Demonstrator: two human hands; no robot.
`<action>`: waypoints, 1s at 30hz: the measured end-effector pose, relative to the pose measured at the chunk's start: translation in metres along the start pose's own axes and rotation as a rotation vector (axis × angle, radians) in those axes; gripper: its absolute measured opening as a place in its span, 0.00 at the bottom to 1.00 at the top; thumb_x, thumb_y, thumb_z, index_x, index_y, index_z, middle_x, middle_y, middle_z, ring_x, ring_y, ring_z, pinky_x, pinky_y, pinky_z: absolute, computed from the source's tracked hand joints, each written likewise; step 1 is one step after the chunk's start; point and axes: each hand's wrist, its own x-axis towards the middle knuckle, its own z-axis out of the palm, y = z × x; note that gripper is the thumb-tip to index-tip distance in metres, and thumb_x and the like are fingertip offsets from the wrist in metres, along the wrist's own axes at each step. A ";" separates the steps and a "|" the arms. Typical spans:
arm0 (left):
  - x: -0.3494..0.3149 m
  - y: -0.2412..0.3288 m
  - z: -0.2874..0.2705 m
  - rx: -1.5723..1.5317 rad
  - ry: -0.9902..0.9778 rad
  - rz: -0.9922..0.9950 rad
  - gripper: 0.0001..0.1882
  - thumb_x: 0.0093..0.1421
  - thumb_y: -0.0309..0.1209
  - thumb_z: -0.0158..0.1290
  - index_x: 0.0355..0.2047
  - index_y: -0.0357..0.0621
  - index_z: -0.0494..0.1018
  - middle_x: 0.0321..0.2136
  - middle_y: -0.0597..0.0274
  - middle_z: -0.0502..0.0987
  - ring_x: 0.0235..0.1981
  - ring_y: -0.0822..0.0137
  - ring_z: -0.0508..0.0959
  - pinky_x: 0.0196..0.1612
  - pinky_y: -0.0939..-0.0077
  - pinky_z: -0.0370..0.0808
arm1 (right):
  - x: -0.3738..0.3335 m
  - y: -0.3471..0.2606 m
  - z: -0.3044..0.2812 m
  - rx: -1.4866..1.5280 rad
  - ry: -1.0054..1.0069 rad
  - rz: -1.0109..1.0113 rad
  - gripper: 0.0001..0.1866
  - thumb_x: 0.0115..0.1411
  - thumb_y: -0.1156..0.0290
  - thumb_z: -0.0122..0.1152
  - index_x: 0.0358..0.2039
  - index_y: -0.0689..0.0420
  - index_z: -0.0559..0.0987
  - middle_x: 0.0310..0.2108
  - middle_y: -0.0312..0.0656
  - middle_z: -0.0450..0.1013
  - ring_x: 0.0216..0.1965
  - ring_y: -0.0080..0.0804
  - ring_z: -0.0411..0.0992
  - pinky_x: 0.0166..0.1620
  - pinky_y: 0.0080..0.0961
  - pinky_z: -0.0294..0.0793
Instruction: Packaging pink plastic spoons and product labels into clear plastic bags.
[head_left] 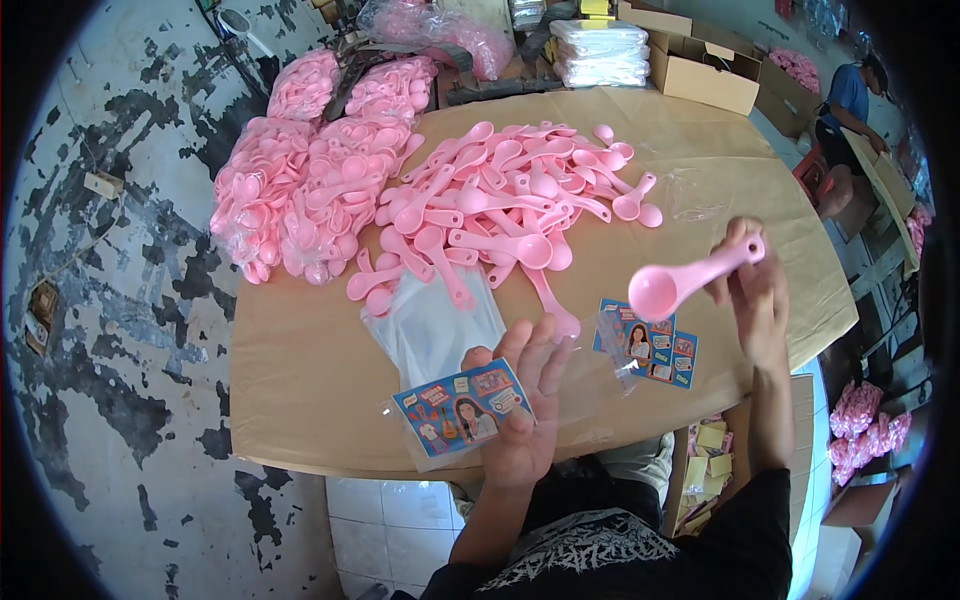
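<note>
This is a packing workshop: the brown-covered table bears a heap of pink scoops beside bags of more, with stacked plastic packets and a cardboard box behind; at the distorted right edge, another person apparently works at a second table.

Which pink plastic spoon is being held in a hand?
The round-bowled pink plastic spoon in the bare right hand, raised off the brown tabletop; the spoons in the loose pink heap lie on it.
</note>
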 end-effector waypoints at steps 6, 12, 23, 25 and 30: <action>0.001 -0.004 0.020 0.000 0.106 -0.080 0.32 0.64 0.40 0.56 0.66 0.67 0.57 0.71 0.60 0.52 0.72 0.50 0.47 0.71 0.42 0.44 | -0.021 -0.030 0.035 0.312 -0.285 0.058 0.16 0.68 0.62 0.44 0.48 0.62 0.65 0.30 0.41 0.72 0.30 0.24 0.73 0.35 0.23 0.70; 0.001 -0.023 0.037 -0.531 0.254 -0.222 0.22 0.63 0.45 0.55 0.56 0.63 0.64 0.69 0.68 0.57 0.72 0.57 0.48 0.71 0.48 0.51 | 0.003 -0.060 0.043 -0.294 -0.697 -0.094 0.25 0.59 0.52 0.67 0.44 0.60 0.73 0.28 0.41 0.76 0.23 0.27 0.75 0.26 0.23 0.70; -0.003 -0.017 0.038 0.420 -0.003 -0.258 0.61 0.52 0.43 0.68 0.72 0.44 0.35 0.71 0.44 0.44 0.72 0.49 0.46 0.71 0.58 0.46 | 0.027 -0.105 -0.002 -0.315 -0.278 -0.412 0.05 0.56 0.76 0.61 0.23 0.59 0.76 0.19 0.38 0.72 0.15 0.19 0.68 0.18 0.20 0.63; 0.000 -0.003 0.054 0.730 -0.121 -0.319 0.57 0.53 0.40 0.67 0.71 0.40 0.40 0.70 0.44 0.48 0.70 0.50 0.53 0.69 0.59 0.52 | 0.029 -0.098 0.025 -0.398 -0.594 -0.277 0.08 0.55 0.73 0.66 0.23 0.59 0.77 0.18 0.38 0.72 0.14 0.23 0.68 0.18 0.21 0.62; 0.001 -0.001 0.065 0.508 -0.005 -0.780 0.20 0.66 0.29 0.53 0.54 0.32 0.65 0.45 0.52 0.77 0.47 0.62 0.79 0.51 0.66 0.73 | 0.029 -0.079 0.034 -0.293 -0.438 -0.351 0.13 0.51 0.65 0.73 0.32 0.59 0.81 0.25 0.36 0.77 0.26 0.28 0.73 0.30 0.24 0.69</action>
